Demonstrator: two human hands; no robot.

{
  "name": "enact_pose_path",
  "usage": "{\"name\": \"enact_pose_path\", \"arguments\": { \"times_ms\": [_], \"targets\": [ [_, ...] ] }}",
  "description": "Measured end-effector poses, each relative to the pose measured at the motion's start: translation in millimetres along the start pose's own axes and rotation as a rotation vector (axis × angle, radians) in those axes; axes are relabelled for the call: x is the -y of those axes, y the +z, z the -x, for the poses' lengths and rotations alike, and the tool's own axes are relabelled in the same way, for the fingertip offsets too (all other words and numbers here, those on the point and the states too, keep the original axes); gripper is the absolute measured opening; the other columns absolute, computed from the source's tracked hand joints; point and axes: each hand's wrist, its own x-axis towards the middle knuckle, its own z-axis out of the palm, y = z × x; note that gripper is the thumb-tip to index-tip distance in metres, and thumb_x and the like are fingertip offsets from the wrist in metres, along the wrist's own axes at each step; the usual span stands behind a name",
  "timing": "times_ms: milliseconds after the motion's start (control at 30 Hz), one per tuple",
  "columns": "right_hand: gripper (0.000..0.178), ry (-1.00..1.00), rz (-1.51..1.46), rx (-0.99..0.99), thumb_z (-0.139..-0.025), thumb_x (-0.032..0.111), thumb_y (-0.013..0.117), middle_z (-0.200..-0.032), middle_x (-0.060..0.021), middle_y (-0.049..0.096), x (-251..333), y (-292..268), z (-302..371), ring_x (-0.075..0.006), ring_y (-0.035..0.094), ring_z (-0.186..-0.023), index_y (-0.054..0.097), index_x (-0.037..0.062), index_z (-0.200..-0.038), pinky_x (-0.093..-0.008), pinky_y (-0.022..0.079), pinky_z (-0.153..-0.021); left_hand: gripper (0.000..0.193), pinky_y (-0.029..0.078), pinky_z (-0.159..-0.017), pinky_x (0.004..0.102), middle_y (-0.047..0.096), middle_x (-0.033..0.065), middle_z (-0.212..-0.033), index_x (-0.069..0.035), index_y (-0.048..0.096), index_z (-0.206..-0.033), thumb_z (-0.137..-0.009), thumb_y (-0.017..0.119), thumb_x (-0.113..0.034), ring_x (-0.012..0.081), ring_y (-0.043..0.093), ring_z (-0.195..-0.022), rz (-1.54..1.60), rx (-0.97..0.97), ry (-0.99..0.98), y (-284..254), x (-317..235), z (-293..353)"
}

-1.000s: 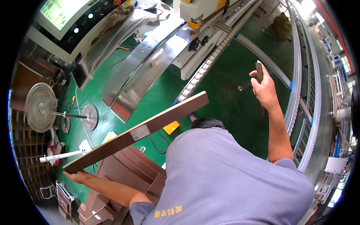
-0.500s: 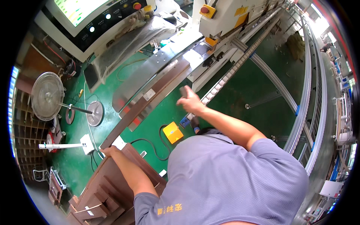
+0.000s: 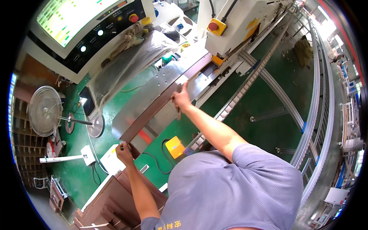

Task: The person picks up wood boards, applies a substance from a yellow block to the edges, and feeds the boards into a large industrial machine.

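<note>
Along the steel table [image 3: 134,111], from its near-left end toward the far end beside the white machine head [image 3: 234,32], lies a long brown strip [image 3: 151,111], set between two bare metal surfaces. Its near tip appears to project past the table's left end; whether its far tip meets the machine cannot be made out. The left hand [image 3: 124,154] is at the near tip, its fingers curled; whether they pinch the strip or merely push cannot be told. The right hand [image 3: 181,99] lies over the strip toward mid-table, index finger extended, the other fingers closed around a small dark piece [image 3: 179,114] that shows below the palm. Beyond the table's near edge, a roller rail [image 3: 245,89] runs roughly parallel, and a yellow box [image 3: 174,147] rests on the green floor [image 3: 264,130]. Brown panels [image 3: 115,199] lie beside the left forearm. The step in hand seems to be seating and aligning the strip; the next move would call for even pressure along its length, with the fingers kept well apart from the machine head.
</note>
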Motion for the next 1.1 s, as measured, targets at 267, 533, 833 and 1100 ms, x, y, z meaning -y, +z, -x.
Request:
{"name": "enact_pose_path", "arguments": {
  "times_ms": [267,533,833,1100],
  "targets": [
    [0.102,0.075,-0.148,0.026,-0.096,0.002,0.054,-0.079,-0.0085,0.061,55,-77,-55,-0.0113,0.048,-0.052,-0.013,0.0357,-0.166,-0.027,0.038,-0.041,0.023,0.052,-0.076,0.0425,0.065,0.0131,-0.093,-0.003,0.068,-0.084,-0.083,0.081,-0.022,0.0345,0.065,-0.087,-0.129,0.266,0.309,38,-106,-11],
    [0.108,0.018,0.026,0.081,-0.089,0.005,0.058,-0.069,-0.0103,0.061,25,-62,-1,-0.0152,0.049,-0.046,-0.018,0.0165,-0.165,-0.03,0.042,-0.041,0.033,0.052,-0.071,0.0445,0.067,0.0074,-0.092,-0.009,0.066,-0.078,-0.084,0.08,-0.039,0.0333,0.068,-0.085,-0.207,0.327,0.322,111,-141,-15],
    [0.052,0.189,-0.141,0.306,-0.098,0.015,0.062,-0.065,-0.0036,0.052,-5,24,42,-0.0125,0.044,-0.048,0.041,0.0025,-0.144,-0.0302,0.038,-0.044,0.028,0.057,-0.08,0.0428,0.074,0.014,-0.102,-0.008,0.068,-0.116,-0.09,0.071,-0.017,0.0324,0.072,-0.086,0.102,0.254,0.259,95,-144,-3],
    [0.024,0.218,-0.106,0.428,-0.104,0.029,0.058,-0.076,0.0008,0.054,-8,-107,-86,-0.0113,0.044,-0.055,0.061,0.0091,-0.116,-0.0273,0.04,-0.05,0.028,0.053,-0.089,0.0436,0.067,0.0133,-0.109,-0.005,0.065,-0.117,-0.09,0.069,-0.012,0.0313,0.066,-0.1,-0.135,-0.431,-0.15,-167,-43,127]
  ]
}}
